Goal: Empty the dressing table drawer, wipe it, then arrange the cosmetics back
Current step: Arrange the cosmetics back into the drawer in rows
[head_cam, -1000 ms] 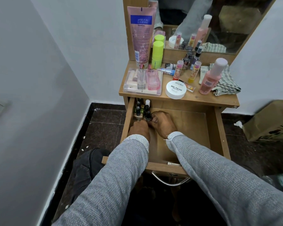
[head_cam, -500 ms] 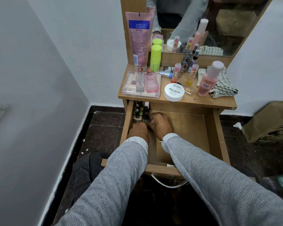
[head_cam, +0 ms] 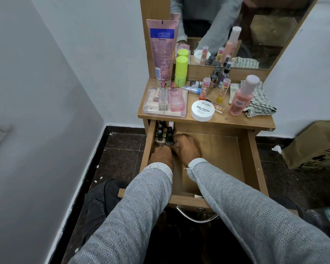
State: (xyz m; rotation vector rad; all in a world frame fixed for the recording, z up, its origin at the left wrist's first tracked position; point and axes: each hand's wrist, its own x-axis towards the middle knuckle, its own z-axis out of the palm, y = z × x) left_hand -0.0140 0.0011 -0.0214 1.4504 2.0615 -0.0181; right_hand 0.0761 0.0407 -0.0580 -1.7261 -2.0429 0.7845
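The wooden drawer [head_cam: 244, 162] is pulled out under the dressing table top. Several small nail polish bottles [head_cam: 165, 133] stand packed in its back left corner. My left hand [head_cam: 161, 156] reaches along the left wall, and its curled fingers close on a beige bottle [head_cam: 159, 142] at the front of the group. My right hand [head_cam: 187, 149] lies beside it with fingers curled against a black bottle [head_cam: 169, 141]. Its fingertips are hidden, so a grip cannot be made out. The drawer floor [head_cam: 217, 149] to the right is bare wood.
On the table top [head_cam: 236, 121] stand a pink Vaseline tube [head_cam: 162, 48], a lime stick [head_cam: 181, 70], a clear case [head_cam: 164, 102], a white nail polish remover tub [head_cam: 202, 110], a pink bottle [head_cam: 242, 96] and a striped cloth [head_cam: 261, 101]. A cardboard box [head_cam: 316, 145] sits on the floor to the right.
Both hands stay at the bottles in the drawer's back left corner. Only the view shifts slightly.
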